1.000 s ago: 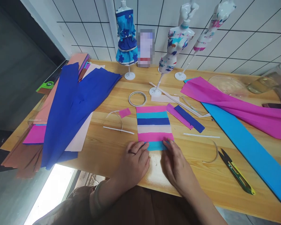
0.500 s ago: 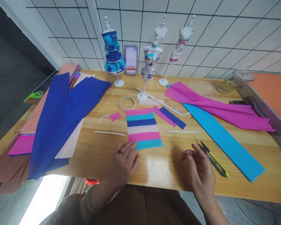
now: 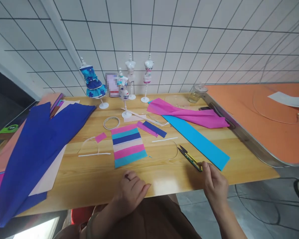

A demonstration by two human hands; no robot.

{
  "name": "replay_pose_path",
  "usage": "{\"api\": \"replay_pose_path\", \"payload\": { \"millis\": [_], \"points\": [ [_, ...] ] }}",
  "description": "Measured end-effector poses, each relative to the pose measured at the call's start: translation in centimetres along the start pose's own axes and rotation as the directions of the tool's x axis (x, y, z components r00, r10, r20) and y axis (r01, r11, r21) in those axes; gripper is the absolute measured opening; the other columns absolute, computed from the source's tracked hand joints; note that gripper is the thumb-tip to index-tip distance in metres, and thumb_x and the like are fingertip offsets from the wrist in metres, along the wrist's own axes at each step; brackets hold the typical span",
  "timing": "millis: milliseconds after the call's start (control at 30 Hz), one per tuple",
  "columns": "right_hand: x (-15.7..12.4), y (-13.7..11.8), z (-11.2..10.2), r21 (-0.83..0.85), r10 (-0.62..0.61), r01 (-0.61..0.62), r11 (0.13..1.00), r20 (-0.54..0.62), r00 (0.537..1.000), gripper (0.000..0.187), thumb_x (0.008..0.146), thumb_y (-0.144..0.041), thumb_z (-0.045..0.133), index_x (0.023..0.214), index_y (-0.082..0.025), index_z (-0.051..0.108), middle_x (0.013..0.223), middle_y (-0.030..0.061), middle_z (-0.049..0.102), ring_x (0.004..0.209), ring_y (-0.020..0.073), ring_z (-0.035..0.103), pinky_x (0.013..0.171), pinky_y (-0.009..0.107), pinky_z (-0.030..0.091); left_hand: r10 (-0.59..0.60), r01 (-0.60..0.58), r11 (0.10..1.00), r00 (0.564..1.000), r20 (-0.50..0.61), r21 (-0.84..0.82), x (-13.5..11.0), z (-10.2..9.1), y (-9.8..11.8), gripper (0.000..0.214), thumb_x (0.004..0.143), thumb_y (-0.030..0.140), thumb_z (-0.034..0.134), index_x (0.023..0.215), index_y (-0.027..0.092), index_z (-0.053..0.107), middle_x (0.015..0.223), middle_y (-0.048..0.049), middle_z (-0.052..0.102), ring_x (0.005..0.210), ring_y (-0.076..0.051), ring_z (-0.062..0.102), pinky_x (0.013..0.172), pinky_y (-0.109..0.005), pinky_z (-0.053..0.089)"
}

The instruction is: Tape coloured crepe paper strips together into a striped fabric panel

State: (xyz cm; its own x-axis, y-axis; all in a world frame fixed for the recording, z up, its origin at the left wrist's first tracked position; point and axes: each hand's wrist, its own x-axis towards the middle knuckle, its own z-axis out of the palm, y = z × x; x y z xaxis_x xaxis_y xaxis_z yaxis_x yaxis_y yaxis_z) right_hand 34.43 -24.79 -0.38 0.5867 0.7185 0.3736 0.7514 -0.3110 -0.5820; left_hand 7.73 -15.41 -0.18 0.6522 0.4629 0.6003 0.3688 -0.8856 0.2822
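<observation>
My right hand (image 3: 214, 181) has thumb and forefinger pinched at the handle end of the thread snips (image 3: 190, 159), whose dark blades point away from me on the wood. My left hand (image 3: 132, 192), with a ring on it, is loosely curled at the table's front edge, with nothing visible in it. Just beyond it lies a striped sheet (image 3: 128, 144) of pink, turquoise, dark blue and white bands. A dark blue strip (image 3: 155, 129) rests partly over a pink strip (image 3: 146, 127) beside that sheet. A thin pale strip (image 3: 173, 154) curves to the left of the snips.
Blue sheets (image 3: 37, 142) are piled at the left. A tape roll (image 3: 111, 123) lies behind the striped sheet, near several small dress forms, one in a blue dress (image 3: 93, 83). Folded pink paper (image 3: 186, 114) crosses a turquoise length (image 3: 201, 142). A glass jar (image 3: 195, 94) stands at the back right.
My view has swung right. My right hand has reached the snips and pinched their handle end. My left hand has drawn back from the striped sheet's lower edge toward the table edge.
</observation>
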Motion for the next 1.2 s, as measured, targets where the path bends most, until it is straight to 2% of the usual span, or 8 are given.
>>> {"api": "replay_pose_path", "payload": {
  "millis": [100,233,467,700,867,1000,1100,1200],
  "points": [
    [0.7,1.6,0.4,-0.198,-0.15,0.158,0.967,0.055,0.987,0.033,0.086,-0.045,0.044,0.082,-0.017,0.062,0.076,0.0091,0.064,0.073,0.022,0.059,0.063,0.033,0.044,0.067,-0.067,0.998,0.998,-0.005,0.006,0.8,0.6,0.7,0.031,0.085,0.016,0.045,0.054,0.018,0.042,0.048,0.0015,0.043,0.055,-0.013,0.043,0.061,-0.031,0.038],
    [1.6,3.3,1.8,-0.303,-0.355,0.363,0.881,0.086,0.931,0.037,0.086,-0.043,0.044,0.106,-0.015,0.058,0.093,0.0143,0.063,0.086,0.0274,0.056,0.07,0.041,0.044,0.132,-0.133,0.99,0.991,0.02,0.039,1.7,0.5,1.3,0.035,0.086,0.018,0.043,0.051,0.017,0.041,0.045,0.0017,0.041,0.051,-0.012,0.039,0.057,-0.029,0.037],
    [4.3,1.9,3.3,-0.318,-0.402,0.421,0.849,0.128,0.907,0.031,0.086,-0.033,0.042,0.105,-0.016,0.06,0.097,0.0138,0.064,0.086,0.028,0.057,0.069,0.042,0.045,0.026,-0.025,0.999,0.999,-0.025,0.025,0.2,-0.3,-0.1,0.029,0.088,0.021,0.035,0.067,0.017,0.054,0.05,-0.001,0.051,0.054,-0.014,0.046,0.058,-0.031,0.038],
    [6.6,-2.6,6.8,-0.267,-0.236,0.297,0.917,0.239,0.942,0.038,0.084,-0.018,0.035,0.118,-0.007,0.05,0.079,0.0133,0.065,0.074,0.0255,0.061,0.064,0.038,0.046,-0.058,0.055,0.998,0.995,-0.076,-0.042,-1.8,-2.1,-1.4,0.018,0.085,0.013,0.038,0.083,0.016,0.056,0.061,-0.0029,0.06,0.058,-0.016,0.049,0.061,-0.034,0.041],
    [5.1,-3.0,5.5,-0.004,-0.256,0.258,0.966,0.125,0.959,0.043,0.087,-0.023,0.04,0.129,-0.015,0.039,0.086,0.0072,0.063,0.078,0.0205,0.06,0.067,0.034,0.048,-0.101,0.094,0.99,0.993,-0.062,-0.103,-1.9,-2.4,-1.4,0.019,0.084,0.009,0.04,0.081,0.017,0.057,0.061,-0.0023,0.06,0.059,-0.015,0.052,0.063,-0.033,0.043],
    [2.2,-5.2,3.9,0.15,-0.41,0.413,0.898,-0.053,0.911,0.047,0.087,-0.02,0.046,0.132,-0.02,0.035,0.086,0.0053,0.062,0.082,0.0189,0.061,0.077,0.037,0.048,-0.228,0.2,0.958,0.966,-0.12,-0.206,-0.1,-1.5,-0.9,0.014,0.081,0.021,0.055,0.094,0.018,0.058,0.071,-0.0031,0.065,0.07,-0.017,0.059,0.068,-0.032,0.048],
    [-0.6,-8.0,3.9,0.334,-0.523,0.473,0.815,0.075,0.849,0.048,0.087,-0.018,0.045,0.133,-0.023,0.033,0.082,0.0029,0.063,0.077,0.0161,0.062,0.074,0.032,0.051,-0.372,0.34,0.871,0.928,-0.023,-0.354,1.7,-0.7,-0.3,0.039,0.077,0.033,0.062,0.113,0.02,0.054,0.093,-0.0061,0.067,0.083,-0.017,0.062,0.072,-0.03,0.051],
    [-2.2,-9.9,4.4,0.488,-0.594,0.442,0.753,0.215,0.775,0.05,0.088,-0.018,0.044,0.135,-0.025,0.03,0.089,0.004,0.066,0.083,0.0157,0.063,0.076,0.03,0.052,-0.398,0.383,0.81,0.915,0.062,-0.444,2.5,-0.3,-0.3,0.013,0.083,0.025,0.055,0.088,0.021,0.066,0.078,-0.001,0.07,0.071,-0.013,0.063,0.067,-0.024,0.051]
  ]
}}
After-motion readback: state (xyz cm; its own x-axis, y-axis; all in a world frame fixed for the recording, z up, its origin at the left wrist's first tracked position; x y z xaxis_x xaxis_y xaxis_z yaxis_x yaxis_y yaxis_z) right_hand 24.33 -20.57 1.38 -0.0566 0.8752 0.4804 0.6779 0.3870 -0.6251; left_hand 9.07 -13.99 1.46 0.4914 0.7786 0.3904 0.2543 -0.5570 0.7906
